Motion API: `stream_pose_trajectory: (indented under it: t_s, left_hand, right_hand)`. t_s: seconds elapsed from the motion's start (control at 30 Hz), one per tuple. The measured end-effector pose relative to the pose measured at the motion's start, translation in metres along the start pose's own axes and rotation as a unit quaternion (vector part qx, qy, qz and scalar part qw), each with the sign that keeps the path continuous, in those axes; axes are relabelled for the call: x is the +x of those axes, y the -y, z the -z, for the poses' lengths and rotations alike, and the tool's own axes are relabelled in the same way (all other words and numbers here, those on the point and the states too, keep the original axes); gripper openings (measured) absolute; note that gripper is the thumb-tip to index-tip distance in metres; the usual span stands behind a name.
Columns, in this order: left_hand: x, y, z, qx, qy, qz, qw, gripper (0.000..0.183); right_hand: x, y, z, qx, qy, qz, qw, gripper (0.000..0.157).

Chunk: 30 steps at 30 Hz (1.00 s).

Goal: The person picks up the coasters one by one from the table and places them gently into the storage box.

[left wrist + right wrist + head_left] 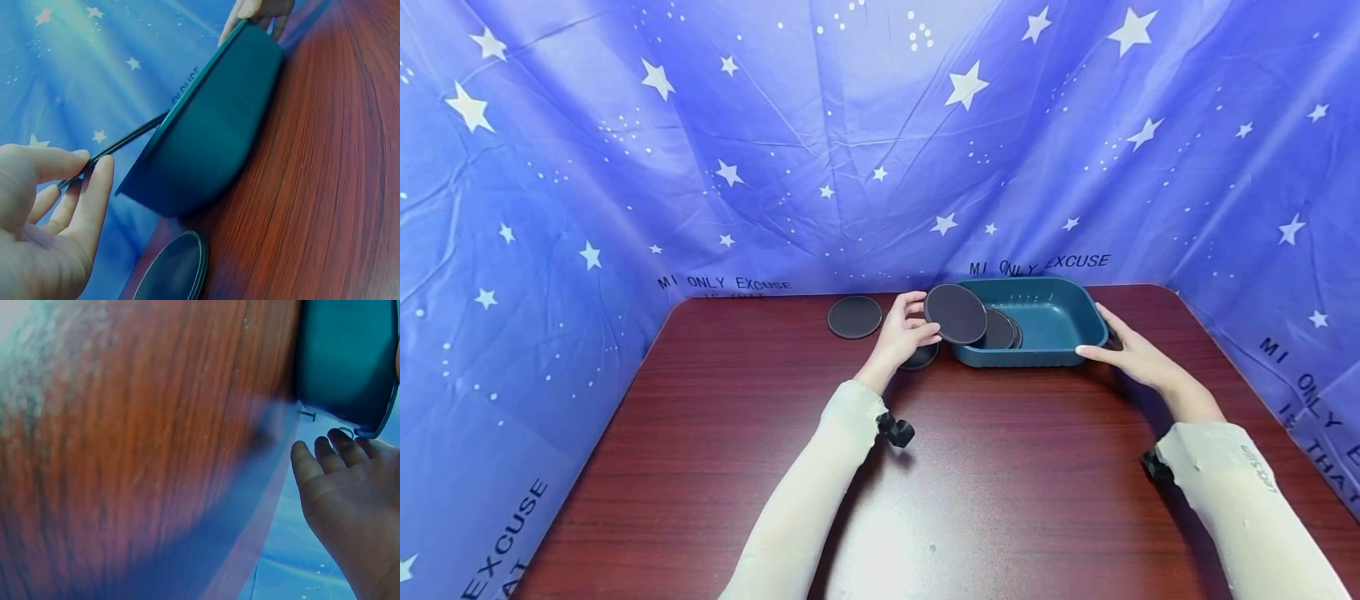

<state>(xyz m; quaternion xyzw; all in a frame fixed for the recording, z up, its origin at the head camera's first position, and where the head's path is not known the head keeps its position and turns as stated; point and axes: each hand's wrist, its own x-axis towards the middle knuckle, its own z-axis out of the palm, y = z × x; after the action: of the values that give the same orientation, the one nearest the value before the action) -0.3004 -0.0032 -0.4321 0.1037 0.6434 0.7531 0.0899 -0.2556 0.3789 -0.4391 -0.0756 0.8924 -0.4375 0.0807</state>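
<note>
My left hand [901, 332] pinches a round black coaster [956, 314] between thumb and fingers, tilted over the left end of a dark teal plastic basin [1030, 358]. In the left wrist view the held coaster [128, 136] appears edge-on, reaching to the basin's rim, with my left hand [53, 231] at its near edge. More dark round coasters [1000, 330] lean inside the basin's left end, partly covered by the held one. My right hand [1131, 354] touches the basin's right end, thumb at the near corner and fingers along the outer side, fairly straight in the right wrist view.
One black coaster [854, 317] lies on the reddish-brown wooden table [1000, 467], left of my left hand. Another dark disc [920, 358] lies just below that hand, partly hidden. Blue star-printed cloth [827, 167] hangs behind and at both sides.
</note>
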Motion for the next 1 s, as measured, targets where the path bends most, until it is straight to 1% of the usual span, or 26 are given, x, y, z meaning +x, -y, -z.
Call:
stream_pose_trajectory:
  t_s: [0.2, 0.27, 0.53, 0.63, 0.8, 1.0]
  left_hand:
    - [0.006, 0.000, -0.013, 0.033, -0.014, 0.009, 0.9993, 0.062]
    - [0.007, -0.001, -0.016, 0.039, -0.019, 0.017, 0.9989, 0.062]
    - [0.014, 0.001, -0.021, 0.043, -0.037, 0.046, 0.9973, 0.061]
    - [0.018, 0.000, -0.022, 0.065, -0.041, 0.055, 0.9956, 0.057]
    - [0.025, -0.006, -0.023, 0.117, -0.047, 0.064, 0.9900, 0.050]
    - [0.030, -0.011, -0.026, 0.156, -0.056, 0.078, 0.9830, 0.044]
  right_hand:
    - [0.001, -0.001, 0.000, -0.002, 0.000, 0.002, 1.000, 0.096]
    - [0.000, -0.001, 0.000, -0.002, 0.000, 0.001, 1.000, 0.096]
    - [0.000, 0.000, -0.001, -0.003, -0.004, 0.000, 1.000, 0.096]
    - [0.000, -0.002, -0.001, -0.003, -0.006, 0.002, 1.000, 0.096]
    - [0.001, -0.004, -0.002, 0.000, -0.011, 0.007, 1.000, 0.096]
    - [0.000, -0.004, -0.002, -0.004, -0.012, 0.001, 1.000, 0.097]
